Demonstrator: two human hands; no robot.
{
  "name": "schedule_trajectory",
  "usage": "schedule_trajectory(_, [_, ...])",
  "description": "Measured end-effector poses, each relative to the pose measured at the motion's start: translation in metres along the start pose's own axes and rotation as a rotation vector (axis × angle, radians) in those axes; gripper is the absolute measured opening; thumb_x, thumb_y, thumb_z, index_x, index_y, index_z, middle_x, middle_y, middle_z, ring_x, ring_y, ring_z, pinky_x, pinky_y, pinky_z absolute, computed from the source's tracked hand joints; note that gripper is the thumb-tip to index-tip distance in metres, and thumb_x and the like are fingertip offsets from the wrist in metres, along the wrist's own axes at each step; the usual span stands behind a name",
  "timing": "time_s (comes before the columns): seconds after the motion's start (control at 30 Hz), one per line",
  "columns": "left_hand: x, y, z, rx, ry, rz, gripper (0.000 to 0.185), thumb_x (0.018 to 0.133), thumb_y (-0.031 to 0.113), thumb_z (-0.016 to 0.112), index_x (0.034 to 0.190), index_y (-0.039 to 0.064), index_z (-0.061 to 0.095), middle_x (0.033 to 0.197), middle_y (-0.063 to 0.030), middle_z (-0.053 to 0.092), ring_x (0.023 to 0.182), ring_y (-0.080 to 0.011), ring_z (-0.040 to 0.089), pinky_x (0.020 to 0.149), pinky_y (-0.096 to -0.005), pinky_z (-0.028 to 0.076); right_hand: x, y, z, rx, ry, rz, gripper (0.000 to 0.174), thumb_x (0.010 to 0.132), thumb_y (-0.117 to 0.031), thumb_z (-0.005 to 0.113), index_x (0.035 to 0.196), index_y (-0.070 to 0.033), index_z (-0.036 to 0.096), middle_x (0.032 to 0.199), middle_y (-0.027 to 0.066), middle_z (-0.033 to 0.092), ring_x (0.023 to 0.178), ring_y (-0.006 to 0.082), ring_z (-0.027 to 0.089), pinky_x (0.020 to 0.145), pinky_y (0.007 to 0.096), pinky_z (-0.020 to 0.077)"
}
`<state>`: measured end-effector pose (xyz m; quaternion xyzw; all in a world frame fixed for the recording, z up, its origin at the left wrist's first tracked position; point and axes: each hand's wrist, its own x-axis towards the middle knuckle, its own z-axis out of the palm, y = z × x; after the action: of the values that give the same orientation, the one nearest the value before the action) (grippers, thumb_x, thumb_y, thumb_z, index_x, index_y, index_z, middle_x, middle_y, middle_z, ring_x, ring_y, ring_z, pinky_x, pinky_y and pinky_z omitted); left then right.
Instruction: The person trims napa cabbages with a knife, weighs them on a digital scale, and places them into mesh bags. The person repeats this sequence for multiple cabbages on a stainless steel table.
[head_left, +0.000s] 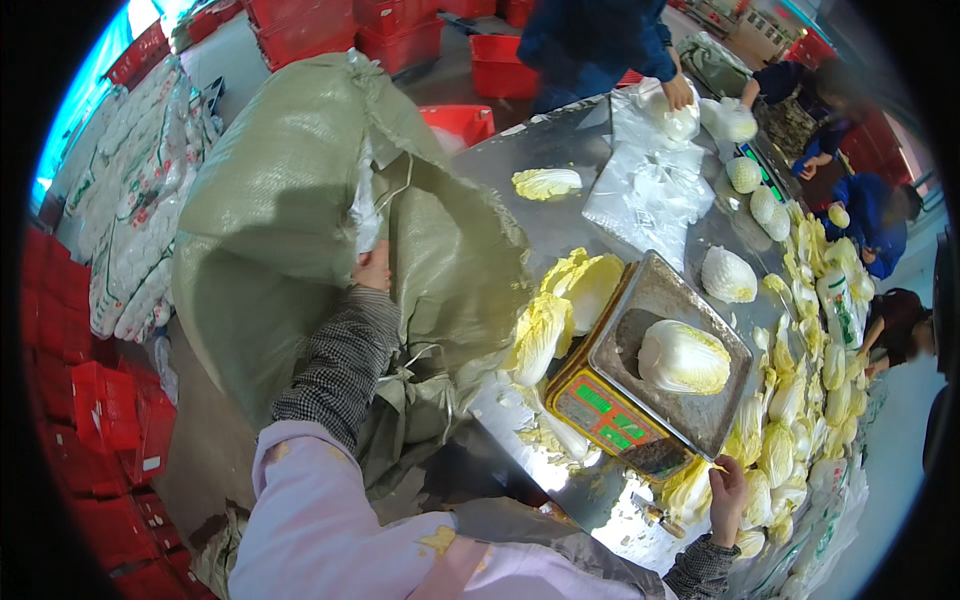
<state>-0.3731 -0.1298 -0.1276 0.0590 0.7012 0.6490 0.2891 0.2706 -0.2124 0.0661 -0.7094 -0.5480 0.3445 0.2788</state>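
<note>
My left hand (373, 268) is at the opening of a large green woven sack (277, 165), its fingers closed around something white, perhaps the sack's plastic liner (365, 202). At the near corner of a digital weighing scale (622, 427), my right hand (727, 499) has its thumb and fingertips close to the steel pan's edge; whether they touch is unclear. A trimmed Chinese cabbage (684, 357) lies on the pan. Loose yellow cabbage leaves (544, 337) lie between sack and scale. Below the scale, a knife (658, 516) rests on the metal table.
Clear plastic bags (645, 195) lie beyond the scale, with net-wrapped cabbages (729, 274) to their right. Many cabbages (776, 450) are heaped along the right side. Co-workers stand around the far side. Red crates (105, 405) and bundled white packs (142, 202) stand at left.
</note>
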Motion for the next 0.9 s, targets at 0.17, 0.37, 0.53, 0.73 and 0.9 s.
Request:
schedule_trajectory(0.17, [0.027,0.024,-0.003,-0.402,0.138,-0.171,0.043,0.075,0.048,0.069,0.068,0.011,0.048,0.052,0.0017,0.041,0.040,-0.0114,0.038,0.035,-0.0264,0.031,-0.015,0.011,-0.006,-0.093,-0.020,0.043,0.025,0.085,-0.002,0.057,0.109,-0.001,0.056,0.096,0.0015,0.060,0.080,0.0078,0.054,0.071,0.0210,0.0429])
schedule_trajectory(0.37, [-0.015,0.002,-0.016,0.085,-0.131,-0.053,0.041,0.076,0.046,0.069,0.063,0.014,0.048,0.049,0.0027,0.038,0.038,-0.0089,0.034,0.035,-0.0252,0.025,-0.015,0.025,-0.013,-0.121,0.004,-0.052,0.027,0.079,-0.006,0.064,0.105,-0.002,0.060,0.086,0.0070,0.064,0.080,0.0136,0.062,0.073,0.0270,0.0475])
schedule_trajectory(0.53, [-0.134,0.028,-0.036,0.364,-0.315,0.034,0.034,0.080,0.033,0.069,0.060,0.010,0.054,0.053,0.0036,0.048,0.042,-0.0063,0.038,0.040,-0.0247,0.029,-0.007,-0.031,0.002,-0.157,-0.109,-0.317,0.036,0.075,-0.005,0.071,0.108,-0.002,0.059,0.096,0.0079,0.064,0.086,0.0166,0.062,0.075,0.0283,0.0495])
schedule_trajectory(0.73, [-0.352,0.072,-0.039,0.383,-0.834,0.333,0.018,0.084,0.015,0.064,0.083,-0.003,0.065,0.067,-0.0005,0.060,0.059,-0.0052,0.051,0.053,-0.0221,0.041,-0.038,-0.094,0.085,0.278,-0.692,-0.710,0.040,0.078,-0.016,0.071,0.112,-0.003,0.056,0.102,0.0086,0.059,0.091,0.0173,0.059,0.080,0.0300,0.0486])
schedule_trajectory(0.9, [-0.409,0.065,-0.008,-0.070,-0.824,-0.094,0.029,0.092,0.028,0.055,0.087,0.000,0.061,0.071,0.0000,0.058,0.058,-0.0034,0.047,0.050,-0.0197,0.036,-0.058,-0.118,0.120,0.389,-0.731,-0.927,0.046,0.072,-0.018,0.075,0.110,-0.002,0.057,0.110,0.0133,0.057,0.096,0.0259,0.059,0.081,0.0315,0.0477])
